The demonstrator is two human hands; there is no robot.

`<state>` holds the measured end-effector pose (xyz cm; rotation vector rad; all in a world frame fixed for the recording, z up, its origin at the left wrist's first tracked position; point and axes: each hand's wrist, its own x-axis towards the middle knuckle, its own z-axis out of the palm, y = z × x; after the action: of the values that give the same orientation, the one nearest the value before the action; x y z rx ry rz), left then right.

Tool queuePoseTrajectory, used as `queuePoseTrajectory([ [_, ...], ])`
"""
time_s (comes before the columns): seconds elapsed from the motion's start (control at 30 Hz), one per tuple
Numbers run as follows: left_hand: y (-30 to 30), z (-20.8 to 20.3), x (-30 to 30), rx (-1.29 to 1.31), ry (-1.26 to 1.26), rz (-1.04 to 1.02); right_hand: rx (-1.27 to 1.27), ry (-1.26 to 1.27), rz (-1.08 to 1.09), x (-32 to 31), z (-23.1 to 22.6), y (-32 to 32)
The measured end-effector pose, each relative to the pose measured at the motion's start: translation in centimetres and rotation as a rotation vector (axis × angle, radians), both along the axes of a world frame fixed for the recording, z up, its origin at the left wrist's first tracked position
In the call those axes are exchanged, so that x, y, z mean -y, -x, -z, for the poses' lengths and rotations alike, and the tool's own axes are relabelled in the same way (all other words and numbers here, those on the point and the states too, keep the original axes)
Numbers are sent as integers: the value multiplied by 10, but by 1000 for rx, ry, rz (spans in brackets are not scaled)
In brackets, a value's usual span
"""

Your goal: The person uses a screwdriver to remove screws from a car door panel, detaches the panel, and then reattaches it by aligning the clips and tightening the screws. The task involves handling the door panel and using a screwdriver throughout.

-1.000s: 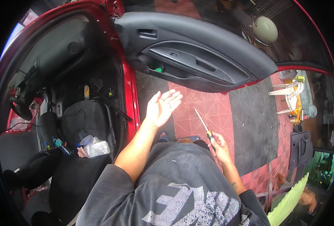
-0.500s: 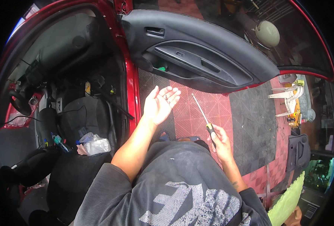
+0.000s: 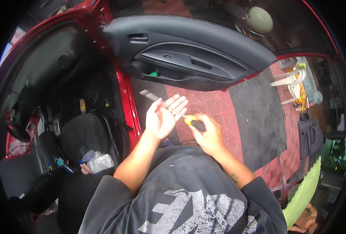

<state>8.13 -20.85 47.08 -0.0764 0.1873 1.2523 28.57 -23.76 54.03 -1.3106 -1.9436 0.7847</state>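
Palm up, my left hand (image 3: 162, 120) is open, its fingers stretched out and slightly apart. My right hand (image 3: 209, 134) is wrapped round the yellow and black handle of a screwdriver (image 3: 195, 123), right beside the left fingers. The metal shaft points to the upper left and seems to pass behind those fingers. Its far end comes out beyond them as a motion blur, so I cannot tell whether it touches the left hand. Both hands are in front of my dark shirt, below the opened car door (image 3: 204, 70).
The red car's interior, with a dark seat (image 3: 83, 134) and a clear plastic bag (image 3: 99, 162), lies to the left. Red and dark floor tiles (image 3: 255, 121) spread below the door. At the right are a white plastic chair (image 3: 292, 84) and a grey panel (image 3: 310, 138).
My right hand has brought the screwdriver leftward, up against the left hand, and its shaft has tilted further left. The left hand stays open. The whole view has shifted a little.
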Motion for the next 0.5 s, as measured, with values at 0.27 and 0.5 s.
queuePoseTrajectory([
  [0.27,-27,-13,-7,62,-42,71,-5,-132,-96,-35,22,13],
  [0.5,-39,-4,-36,93,-15,100,-245,179,97,-58,29,-9],
])
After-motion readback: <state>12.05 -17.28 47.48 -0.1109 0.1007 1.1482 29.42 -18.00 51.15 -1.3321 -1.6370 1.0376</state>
